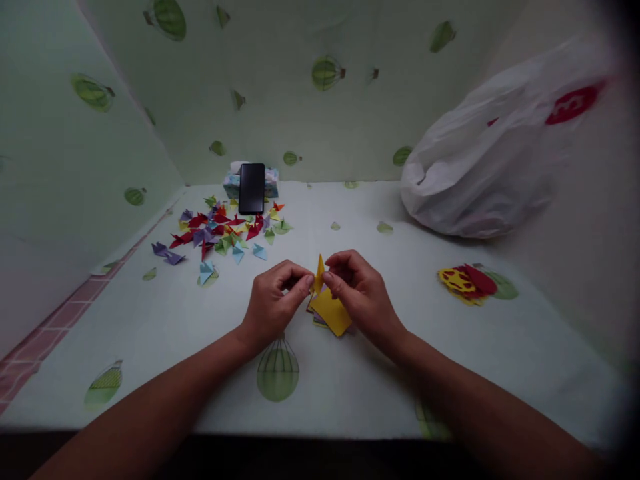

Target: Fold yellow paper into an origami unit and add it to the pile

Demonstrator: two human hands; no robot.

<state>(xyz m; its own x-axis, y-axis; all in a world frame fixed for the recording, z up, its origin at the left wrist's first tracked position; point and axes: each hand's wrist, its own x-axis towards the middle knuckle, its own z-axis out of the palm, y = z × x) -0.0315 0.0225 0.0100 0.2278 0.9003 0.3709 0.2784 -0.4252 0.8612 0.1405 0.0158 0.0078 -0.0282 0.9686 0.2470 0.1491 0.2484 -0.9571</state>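
Note:
Between my two hands a folded yellow origami paper [319,272] stands upright, its pointed tip up. My left hand [277,297] pinches its left side between thumb and fingers. On the other side, my right hand [364,293] has its thumb and bent forefinger at the paper's right edge. Just below lies a stack of square paper sheets [332,313], a yellow one on top and other colours showing at the edges. Part of the stack is hidden behind my hands.
Several small folded paper pieces [215,230] in many colours lie at the back left. Behind them a black phone [251,189] leans on a tissue box [271,181]. A white plastic bag [465,173] bulges at the back right, with red and yellow cut-outs [465,283] in front of it.

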